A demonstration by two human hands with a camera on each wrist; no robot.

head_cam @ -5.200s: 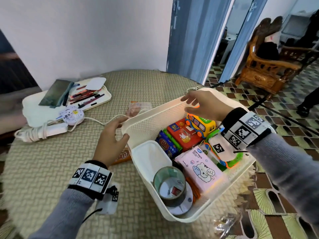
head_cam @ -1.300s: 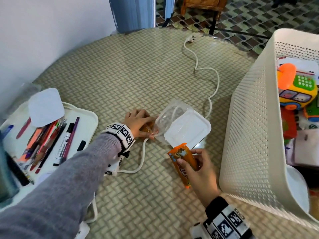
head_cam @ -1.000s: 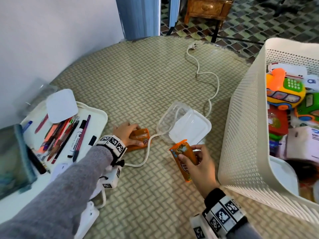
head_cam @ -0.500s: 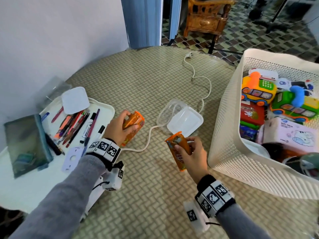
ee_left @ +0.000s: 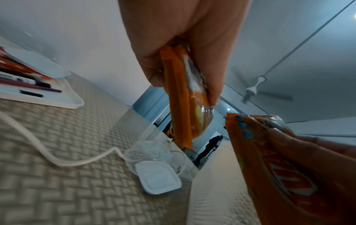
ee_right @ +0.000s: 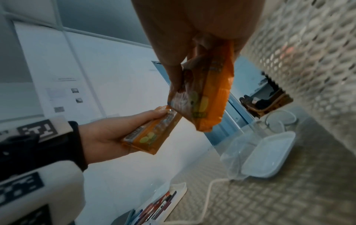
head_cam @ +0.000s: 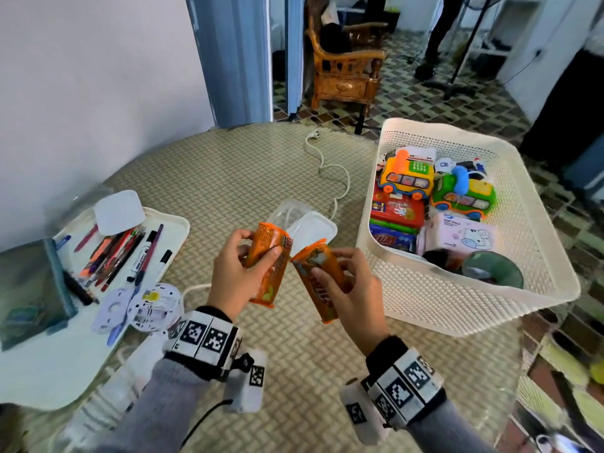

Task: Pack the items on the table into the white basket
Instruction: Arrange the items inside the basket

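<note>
My left hand [head_cam: 240,273] grips an orange snack packet [head_cam: 269,266] above the table, thumb on one face and fingers on the other [ee_left: 183,97]. My right hand [head_cam: 343,289] holds a second orange packet [head_cam: 318,282] just to its right [ee_right: 204,97], the two packets' top ends nearly touching. The white basket [head_cam: 457,308] stands to the right, holding toy buses, a red box, a pink tissue pack and a tape roll. A clear plastic container with a white lid [head_cam: 307,223] lies on the table beyond the packets.
A white tray [head_cam: 176,223] of pens and markers sits at the left, beside a dark pouch [head_cam: 29,282]. A white power cord [head_cam: 330,171] snakes across the woven mat, ending in a reel [head_cam: 153,302] near my left wrist. A wooden chair [head_cam: 346,70] stands beyond the table.
My left hand picked up its orange packet from beside the cord and raised it toward the right. The right hand lifted its packet too, so both now meet in front of me.
</note>
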